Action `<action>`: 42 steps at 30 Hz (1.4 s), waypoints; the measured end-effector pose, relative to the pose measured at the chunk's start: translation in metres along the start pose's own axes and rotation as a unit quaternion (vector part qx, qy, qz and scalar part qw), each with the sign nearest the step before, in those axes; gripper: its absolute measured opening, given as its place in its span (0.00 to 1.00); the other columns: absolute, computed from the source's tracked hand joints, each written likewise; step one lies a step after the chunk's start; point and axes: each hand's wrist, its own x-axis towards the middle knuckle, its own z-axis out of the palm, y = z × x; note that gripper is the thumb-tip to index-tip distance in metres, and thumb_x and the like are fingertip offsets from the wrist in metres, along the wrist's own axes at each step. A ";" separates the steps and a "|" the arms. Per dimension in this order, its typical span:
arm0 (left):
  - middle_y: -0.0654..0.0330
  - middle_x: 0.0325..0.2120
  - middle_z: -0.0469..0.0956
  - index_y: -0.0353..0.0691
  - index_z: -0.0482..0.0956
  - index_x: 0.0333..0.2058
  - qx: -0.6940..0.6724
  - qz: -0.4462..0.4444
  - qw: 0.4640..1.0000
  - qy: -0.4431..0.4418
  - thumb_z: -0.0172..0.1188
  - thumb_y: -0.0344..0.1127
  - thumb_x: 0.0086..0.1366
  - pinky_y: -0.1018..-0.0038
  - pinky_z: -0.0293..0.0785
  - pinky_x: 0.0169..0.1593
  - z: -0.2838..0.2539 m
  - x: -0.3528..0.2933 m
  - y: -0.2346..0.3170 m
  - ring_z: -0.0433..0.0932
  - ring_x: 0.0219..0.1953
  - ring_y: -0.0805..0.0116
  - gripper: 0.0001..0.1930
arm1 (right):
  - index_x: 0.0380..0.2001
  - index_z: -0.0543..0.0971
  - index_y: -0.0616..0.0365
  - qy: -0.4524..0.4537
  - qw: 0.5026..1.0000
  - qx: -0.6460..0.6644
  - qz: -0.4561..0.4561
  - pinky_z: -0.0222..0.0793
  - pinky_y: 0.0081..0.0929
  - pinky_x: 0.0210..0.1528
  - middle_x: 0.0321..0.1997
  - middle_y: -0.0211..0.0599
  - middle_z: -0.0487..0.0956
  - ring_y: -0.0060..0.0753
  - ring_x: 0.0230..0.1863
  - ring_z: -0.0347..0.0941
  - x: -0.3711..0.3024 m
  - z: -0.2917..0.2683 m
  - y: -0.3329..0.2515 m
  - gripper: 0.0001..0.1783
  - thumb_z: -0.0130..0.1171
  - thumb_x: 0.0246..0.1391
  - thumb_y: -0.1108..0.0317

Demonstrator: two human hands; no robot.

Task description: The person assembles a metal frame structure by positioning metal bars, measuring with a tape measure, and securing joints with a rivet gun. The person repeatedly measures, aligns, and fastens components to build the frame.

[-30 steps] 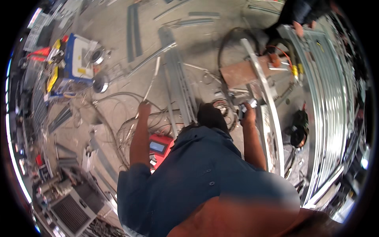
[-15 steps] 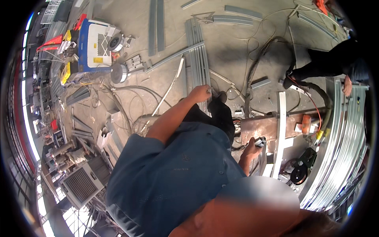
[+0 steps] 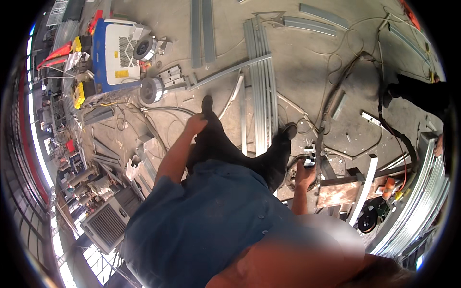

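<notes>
- Head view looks down on a concrete floor (image 3: pixel 307 57) that spreads ahead of both hands, with metal pieces and cables lying on it.
- Long grey rails (image 3: pixel 261 96) lie in a bundle between the two hands and reach far forward from them.
- A blue and white machine (image 3: pixel 115 53) stands well to the left of the left hand, with a round spool (image 3: pixel 151 90) beside it.
- A rusty plate (image 3: pixel 338 192) lies just to the right of the right hand, and a white bar (image 3: pixel 365 187) leans across it.
- The left hand (image 3: pixel 196 124) is held out in front over the dark trousers; it seems loosely closed and holds nothing that I can see.
- The right hand (image 3: pixel 304 174) is closed around a small tool (image 3: pixel 309 158), grey and black, which points forward from the fist; its kind is too small to tell.
- My judgement: the person stands or walks with the tool in hand, not yet working. The next move probably needs bending down to the metal and freeing the left hand to steady a piece.
</notes>
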 end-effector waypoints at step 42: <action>0.54 0.54 0.72 0.46 0.70 0.60 -0.200 -0.129 0.970 -0.041 0.63 0.48 0.63 0.61 0.73 0.54 0.246 0.661 -0.385 0.73 0.53 0.55 0.29 | 0.46 0.75 0.56 0.089 0.876 -0.366 -0.300 0.77 0.39 0.37 0.40 0.42 0.77 0.49 0.38 0.79 -0.086 0.435 0.003 0.30 0.75 0.36 0.67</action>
